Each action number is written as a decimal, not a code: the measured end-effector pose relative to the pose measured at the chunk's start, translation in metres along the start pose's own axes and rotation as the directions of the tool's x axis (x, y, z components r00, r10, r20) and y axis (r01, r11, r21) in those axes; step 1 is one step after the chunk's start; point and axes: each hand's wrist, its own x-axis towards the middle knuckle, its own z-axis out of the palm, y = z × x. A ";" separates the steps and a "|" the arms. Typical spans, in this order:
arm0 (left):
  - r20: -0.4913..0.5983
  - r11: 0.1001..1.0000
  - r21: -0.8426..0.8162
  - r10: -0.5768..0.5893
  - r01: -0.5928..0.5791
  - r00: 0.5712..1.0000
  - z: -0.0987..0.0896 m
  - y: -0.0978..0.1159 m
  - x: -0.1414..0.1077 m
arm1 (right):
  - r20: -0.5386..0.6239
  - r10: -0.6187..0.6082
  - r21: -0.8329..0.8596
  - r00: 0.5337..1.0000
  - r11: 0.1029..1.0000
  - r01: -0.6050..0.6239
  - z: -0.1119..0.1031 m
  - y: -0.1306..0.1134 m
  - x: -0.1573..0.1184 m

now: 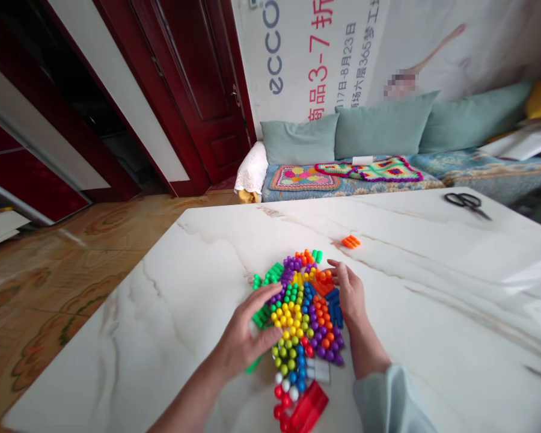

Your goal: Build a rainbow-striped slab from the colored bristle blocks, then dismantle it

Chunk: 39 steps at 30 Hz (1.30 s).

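Observation:
A cluster of joined plastic ball pieces lies on the white marble-patterned table, in yellow, green, purple, blue, orange, red and white. Smooth block-like pieces show too: a red one at the near end and a blue one on the right. My left hand rests along the cluster's left side, thumb and fingers apart, beside the yellow balls. On the far right side, my right hand is next to an orange piece, fingers extended and apart; nothing shows gripped in it. Green pieces are partly hidden behind my left hand.
A separate orange piece lies beyond my right hand. Black scissors sit near the table's far right edge. Past the table stands a sofa with green cushions and crocheted mats. A dark red door is at the left.

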 end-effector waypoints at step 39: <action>-0.021 0.917 0.346 0.219 -0.198 0.976 0.094 -0.031 -0.028 | 0.045 -0.111 -0.336 0.993 0.934 0.120 0.008 -0.004 -0.118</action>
